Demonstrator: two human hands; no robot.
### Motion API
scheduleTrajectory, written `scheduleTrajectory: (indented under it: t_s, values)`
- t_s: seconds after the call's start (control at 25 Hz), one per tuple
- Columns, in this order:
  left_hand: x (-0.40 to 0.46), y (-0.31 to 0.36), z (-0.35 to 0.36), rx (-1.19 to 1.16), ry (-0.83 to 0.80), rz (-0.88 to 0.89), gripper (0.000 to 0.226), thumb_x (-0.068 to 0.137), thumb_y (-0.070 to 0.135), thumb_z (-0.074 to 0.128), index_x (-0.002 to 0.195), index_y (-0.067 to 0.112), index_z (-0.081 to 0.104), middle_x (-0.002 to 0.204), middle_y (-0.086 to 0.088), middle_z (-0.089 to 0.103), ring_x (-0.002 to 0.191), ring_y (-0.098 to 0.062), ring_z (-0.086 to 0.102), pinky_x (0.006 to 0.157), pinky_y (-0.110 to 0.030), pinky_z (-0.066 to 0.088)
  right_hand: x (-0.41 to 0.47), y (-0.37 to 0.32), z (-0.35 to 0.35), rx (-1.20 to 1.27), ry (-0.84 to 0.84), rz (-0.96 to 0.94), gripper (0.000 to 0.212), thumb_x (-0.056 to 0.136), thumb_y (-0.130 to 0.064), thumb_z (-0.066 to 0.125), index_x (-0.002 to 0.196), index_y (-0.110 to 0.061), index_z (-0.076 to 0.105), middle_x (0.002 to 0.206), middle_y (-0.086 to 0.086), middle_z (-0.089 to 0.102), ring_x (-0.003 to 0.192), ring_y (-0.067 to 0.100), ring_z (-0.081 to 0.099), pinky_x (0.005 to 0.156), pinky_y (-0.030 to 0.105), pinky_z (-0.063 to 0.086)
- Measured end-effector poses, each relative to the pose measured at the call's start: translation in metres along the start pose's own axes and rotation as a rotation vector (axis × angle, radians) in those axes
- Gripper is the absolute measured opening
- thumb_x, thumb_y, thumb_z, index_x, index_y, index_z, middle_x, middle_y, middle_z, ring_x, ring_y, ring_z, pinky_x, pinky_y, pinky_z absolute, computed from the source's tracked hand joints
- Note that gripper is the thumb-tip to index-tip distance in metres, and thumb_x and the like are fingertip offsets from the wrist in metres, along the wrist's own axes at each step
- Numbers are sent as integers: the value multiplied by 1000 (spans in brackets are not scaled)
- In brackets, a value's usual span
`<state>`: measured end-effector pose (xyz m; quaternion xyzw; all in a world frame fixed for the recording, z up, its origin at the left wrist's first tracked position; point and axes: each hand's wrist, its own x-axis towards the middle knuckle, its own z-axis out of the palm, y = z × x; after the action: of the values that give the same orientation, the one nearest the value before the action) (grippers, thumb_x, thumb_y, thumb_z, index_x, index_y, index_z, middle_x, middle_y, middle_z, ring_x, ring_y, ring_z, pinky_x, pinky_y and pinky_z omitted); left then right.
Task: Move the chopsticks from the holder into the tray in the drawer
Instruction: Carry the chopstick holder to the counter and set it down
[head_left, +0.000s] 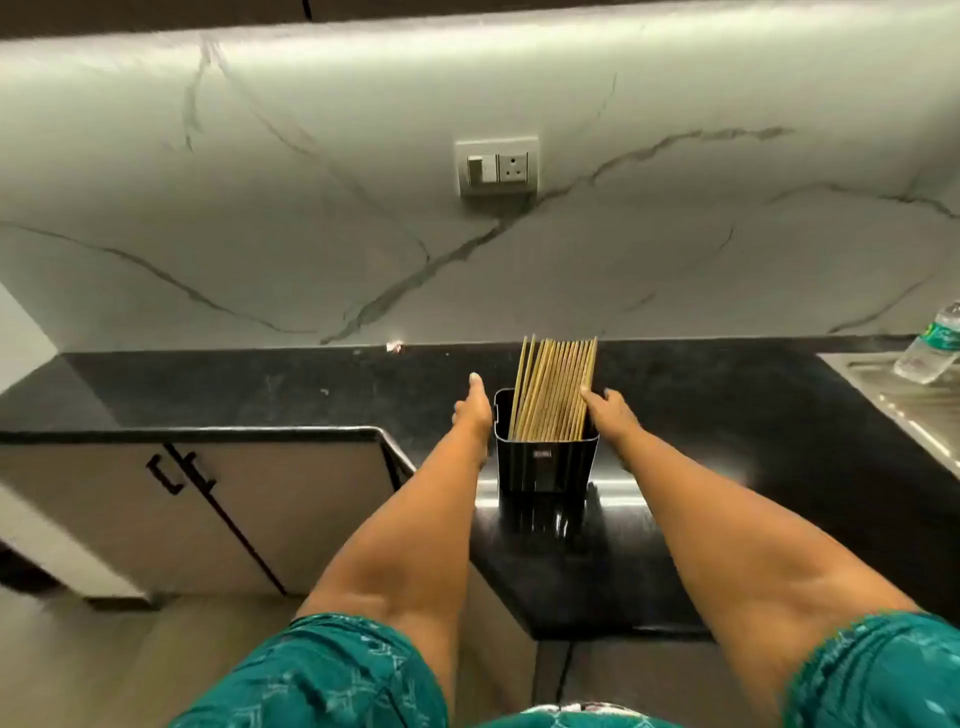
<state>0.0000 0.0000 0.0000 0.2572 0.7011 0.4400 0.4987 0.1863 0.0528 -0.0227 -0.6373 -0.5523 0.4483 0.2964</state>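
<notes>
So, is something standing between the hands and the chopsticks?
Nothing visible does. The right hand already touches the chopsticks above the holder; the left hand is beside the holder's left wall.

Bright strip of light along the top of the marble backsplash, fading lower down, white glare on the black countertop in front of the backsplash, wide-angle bending of straight lines toward the frame edges, overall soft focus, cabinet below-left of the backsplash smeared by blur
</notes>
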Motion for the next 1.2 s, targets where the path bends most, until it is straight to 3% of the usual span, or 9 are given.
scheduleTrajectory:
  t_s: [0.16, 0.24, 0.36, 0.44, 0.52, 0.64, 0.84, 1.0, 1.2]
  values:
    - [3, -25, 4, -154, -182, -28, 72, 93, 66, 18, 140, 15, 40, 151, -9, 36, 139, -28, 32, 101, -40, 39, 1, 27, 11, 358, -179, 90, 48, 97, -55, 30, 111, -27, 66, 117, 1, 66, 116, 21, 56, 91, 35, 42]
    - [-3, -29, 10, -205, -247, -34, 74, 91, 68, 13, 122, 18, 58, 131, -9, 59, 122, -24, 53, 71, -28, 50, 1, 28, 14, 437, -195, 97, 52, 97, -59, 25, 100, -31, 68, 108, -2, 70, 104, 16, 61, 77, 31, 46]
    - [-13, -27, 17, -202, -237, -6, 91, 86, 74, 4, 115, 14, 65, 106, -6, 70, 81, -10, 67, 52, -21, 53, -1, 21, 16, 463, -216, 84, 54, 95, -63, 22, 97, -33, 67, 98, -7, 71, 92, 10, 63, 66, 27, 46]
    - [-23, -28, 18, -215, -217, 13, 95, 85, 74, 0, 116, 13, 65, 100, -6, 71, 75, -10, 70, 52, -20, 54, 0, 15, 20, 439, -246, 71, 55, 94, -65, 22, 101, -33, 66, 100, -7, 69, 92, 11, 63, 66, 27, 47]
    - [-33, -32, 13, -242, -167, 54, 96, 86, 72, -2, 121, 10, 63, 109, -10, 70, 91, -14, 71, 67, -21, 55, -2, 8, 26, 401, -301, 58, 55, 94, -66, 21, 100, -33, 65, 100, -7, 68, 92, 11, 62, 66, 27, 46]
    - [-54, -48, -12, -319, -9, 76, 96, 85, 73, -2, 136, 11, 50, 137, -16, 54, 127, -28, 50, 106, -40, 39, -10, -4, 47, 316, -408, 24, 54, 94, -65, 23, 106, -29, 61, 94, -11, 63, 85, 6, 57, 69, 25, 44]
    - [-134, -114, -66, -501, 391, 116, 92, 86, 72, -3, 133, 19, 55, 133, -4, 59, 127, -19, 49, 97, -27, 39, -69, -7, 126, 154, -682, -103, 67, 94, -64, 24, 132, -18, 55, 110, -9, 60, 94, 6, 56, 84, 23, 41]
    - [-231, -189, -103, -620, 699, 102, 89, 86, 72, -3, 140, 23, 47, 142, -2, 50, 136, -21, 38, 101, -32, 31, -178, 12, 190, -12, -971, -169, 76, 91, -69, 21, 135, -16, 53, 135, 9, 57, 122, 27, 53, 106, 47, 40]
    - [-377, -286, -119, -749, 1107, 51, 89, 87, 69, -4, 137, 19, 51, 140, -4, 52, 126, -14, 43, 96, -30, 26, -341, 62, 229, -167, -1403, -264, 63, 91, -69, 18, 100, -33, 69, 99, -9, 69, 92, 8, 62, 71, 24, 44]
